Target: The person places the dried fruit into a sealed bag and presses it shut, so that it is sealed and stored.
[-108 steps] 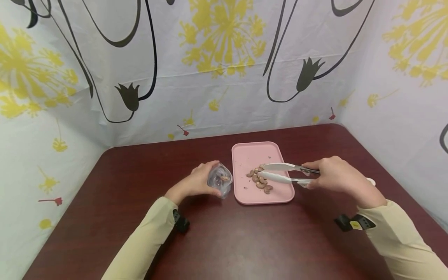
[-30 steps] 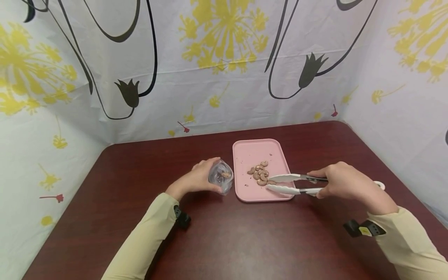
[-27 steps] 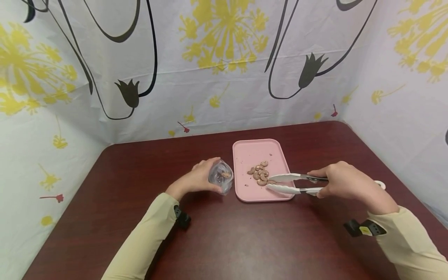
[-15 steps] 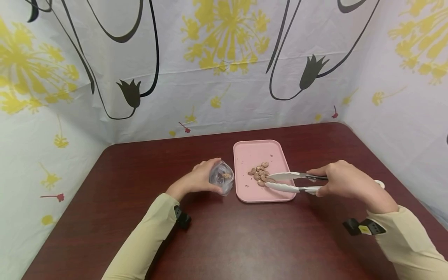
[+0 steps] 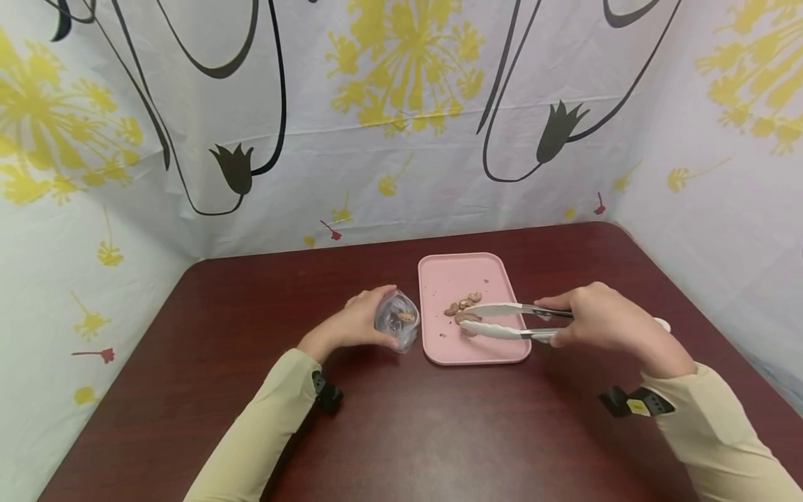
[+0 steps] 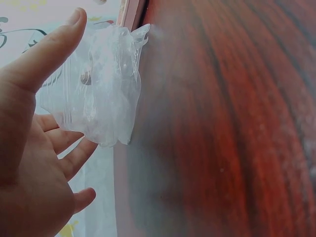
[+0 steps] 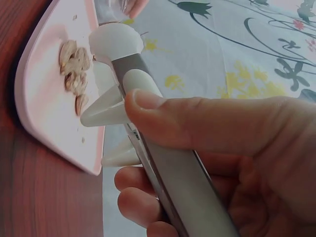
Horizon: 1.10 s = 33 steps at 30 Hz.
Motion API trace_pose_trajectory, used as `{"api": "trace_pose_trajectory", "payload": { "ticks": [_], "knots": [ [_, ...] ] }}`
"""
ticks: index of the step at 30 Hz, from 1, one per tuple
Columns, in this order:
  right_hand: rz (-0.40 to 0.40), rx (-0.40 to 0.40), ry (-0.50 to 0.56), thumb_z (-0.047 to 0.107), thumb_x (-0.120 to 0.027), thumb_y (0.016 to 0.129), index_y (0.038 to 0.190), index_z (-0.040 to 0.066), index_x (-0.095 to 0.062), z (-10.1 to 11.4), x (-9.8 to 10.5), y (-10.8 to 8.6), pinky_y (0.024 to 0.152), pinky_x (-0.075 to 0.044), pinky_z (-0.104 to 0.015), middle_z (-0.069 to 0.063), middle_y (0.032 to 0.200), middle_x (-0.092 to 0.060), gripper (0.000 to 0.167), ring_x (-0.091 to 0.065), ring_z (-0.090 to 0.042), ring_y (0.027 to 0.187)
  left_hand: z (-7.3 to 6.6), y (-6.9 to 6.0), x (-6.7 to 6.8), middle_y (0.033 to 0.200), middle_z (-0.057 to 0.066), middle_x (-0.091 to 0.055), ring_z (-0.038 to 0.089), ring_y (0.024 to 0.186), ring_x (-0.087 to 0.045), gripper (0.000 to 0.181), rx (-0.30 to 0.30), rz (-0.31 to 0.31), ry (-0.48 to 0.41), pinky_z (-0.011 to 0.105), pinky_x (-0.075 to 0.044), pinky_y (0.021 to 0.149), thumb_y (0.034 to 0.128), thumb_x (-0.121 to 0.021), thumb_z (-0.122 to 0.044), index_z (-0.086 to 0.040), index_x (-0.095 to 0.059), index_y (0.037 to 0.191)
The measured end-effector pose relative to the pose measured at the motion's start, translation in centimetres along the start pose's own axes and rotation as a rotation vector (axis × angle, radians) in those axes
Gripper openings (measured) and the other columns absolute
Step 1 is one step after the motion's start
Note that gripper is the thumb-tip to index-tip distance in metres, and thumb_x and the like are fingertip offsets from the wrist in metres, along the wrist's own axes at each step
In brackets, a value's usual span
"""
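Tongs (image 5: 511,309) lie crosswise in the head view, their long axis running nearly left to right, white tips aimed left over the pink tray (image 5: 461,272). The right hand (image 5: 605,317) grips them just past the tray's right edge. The tips stand slightly apart among the brown nuts (image 5: 465,304), some of which show between them; whether any is pinched cannot be told.

The right wrist view adds what the head view mostly hides: the thumb laid along the flat metal arm, fingers curled underneath, and two white tapered pieces jutting out near the thumb. Only the head view shows the white end protruding beyond the hand.

Near the tray's left edge, the left hand (image 5: 354,321) holds a clear plastic bag (image 5: 387,328) between thumb and fingers. From above, its mouth and a small brown piece (image 5: 406,316) inside appear; the left wrist view shows its crumpled side, with the little finger clear of it.
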State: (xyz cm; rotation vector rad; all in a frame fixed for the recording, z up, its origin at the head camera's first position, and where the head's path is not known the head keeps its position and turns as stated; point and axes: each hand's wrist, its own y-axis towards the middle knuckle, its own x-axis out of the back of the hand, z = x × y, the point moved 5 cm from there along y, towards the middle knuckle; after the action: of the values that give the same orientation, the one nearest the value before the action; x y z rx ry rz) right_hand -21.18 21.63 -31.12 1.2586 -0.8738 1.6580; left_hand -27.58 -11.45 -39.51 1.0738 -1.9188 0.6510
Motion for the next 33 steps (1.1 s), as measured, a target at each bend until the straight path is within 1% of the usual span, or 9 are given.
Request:
{"api": "trace_pose_trajectory", "payload": {
  "ticks": [8, 15, 18, 21, 24, 26, 29, 33],
  "knots": [
    [-0.016, 0.021, 0.051, 0.022, -0.082, 0.065, 0.115, 0.013, -0.071, 1.9, -0.1, 1.3, 0.058, -0.04, -0.027, 0.011, 0.071, -0.066, 0.052, -0.047, -0.011, 0.063, 0.1, -0.1, -0.1, 0.14, 0.008, -0.047, 0.026, 0.124, -0.044, 0.107, 0.003, -0.007, -0.008, 0.051, -0.03, 0.108, 0.0632, -0.087, -0.043, -0.011, -0.031, 0.148],
    [-0.013, 0.044, 0.063, 0.019, -0.08, 0.066, 0.117, 0.013, -0.07, 3.5, -0.2, 2.7, 0.057, -0.039, -0.027, 0.01, 0.063, -0.059, 0.053, -0.047, -0.013, 0.063, 0.0, -0.2, -0.1, 0.142, 0.008, -0.046, 0.027, 0.124, -0.043, 0.106, 0.007, -0.005, -0.004, 0.051, -0.03, 0.108, 0.0636, -0.087, -0.043, -0.012, -0.031, 0.148],
    [-0.013, 0.06, 0.058, 0.02, -0.081, 0.067, 0.117, 0.014, -0.07, 4.1, -0.1, 3.4, 0.057, -0.039, -0.027, 0.01, 0.063, -0.058, 0.052, -0.047, -0.013, 0.063, -0.1, -0.1, 0.0, 0.141, 0.008, -0.046, 0.027, 0.125, -0.044, 0.106, 0.003, -0.003, 0.003, 0.051, -0.03, 0.108, 0.0638, -0.087, -0.042, -0.012, -0.031, 0.148],
    [-0.017, 0.093, 0.046, 0.02, -0.082, 0.067, 0.118, 0.015, -0.07, 4.8, 0.2, 4.2, 0.059, -0.04, -0.028, 0.009, 0.065, -0.061, 0.053, -0.047, -0.013, 0.063, -0.2, 0.0, 0.2, 0.141, 0.009, -0.046, 0.027, 0.125, -0.044, 0.105, -0.004, -0.006, 0.009, 0.051, -0.03, 0.109, 0.0641, -0.087, -0.041, -0.011, -0.031, 0.148],
    [-0.018, 0.126, 0.042, 0.022, -0.082, 0.067, 0.116, 0.017, -0.071, 5.5, 0.1, 4.9, 0.06, -0.041, -0.029, 0.009, 0.067, -0.063, 0.051, -0.049, -0.013, 0.063, -0.3, 0.0, 0.4, 0.142, 0.009, -0.046, 0.027, 0.126, -0.044, 0.105, -0.017, -0.01, 0.011, 0.053, -0.025, 0.111, 0.0642, -0.088, -0.04, -0.011, -0.031, 0.147],
    [-0.016, 0.136, 0.041, 0.023, -0.082, 0.067, 0.113, 0.021, -0.072, 5.8, -0.1, 5.3, 0.061, -0.042, -0.029, 0.009, 0.067, -0.063, 0.048, -0.05, -0.013, 0.064, -0.3, 0.0, 0.4, 0.143, 0.009, -0.046, 0.028, 0.128, -0.043, 0.104, -0.024, -0.012, 0.013, 0.056, -0.019, 0.112, 0.0641, -0.088, -0.039, -0.011, -0.032, 0.147],
    [-0.01, 0.139, 0.045, 0.03, -0.083, 0.066, 0.11, 0.025, -0.073, 6.3, -0.5, 5.9, 0.06, -0.042, -0.029, 0.01, 0.063, -0.061, 0.045, -0.049, -0.013, 0.062, -0.4, -0.1, 0.3, 0.145, 0.008, -0.044, 0.028, 0.131, -0.041, 0.105, -0.024, -0.007, 0.012, 0.061, -0.013, 0.112, 0.0641, -0.088, -0.04, -0.011, -0.031, 0.148],
    [-0.003, 0.146, 0.06, 0.035, -0.084, 0.063, 0.105, 0.029, -0.073, 7.0, -0.8, 6.6, 0.059, -0.04, -0.027, 0.013, 0.059, -0.058, 0.043, -0.045, -0.012, 0.062, -0.4, -0.2, 0.3, 0.146, 0.007, -0.042, 0.028, 0.133, -0.039, 0.105, -0.009, -0.007, 0.016, 0.064, -0.01, 0.111, 0.0638, -0.088, -0.04, -0.013, -0.031, 0.148]
  ]
}}
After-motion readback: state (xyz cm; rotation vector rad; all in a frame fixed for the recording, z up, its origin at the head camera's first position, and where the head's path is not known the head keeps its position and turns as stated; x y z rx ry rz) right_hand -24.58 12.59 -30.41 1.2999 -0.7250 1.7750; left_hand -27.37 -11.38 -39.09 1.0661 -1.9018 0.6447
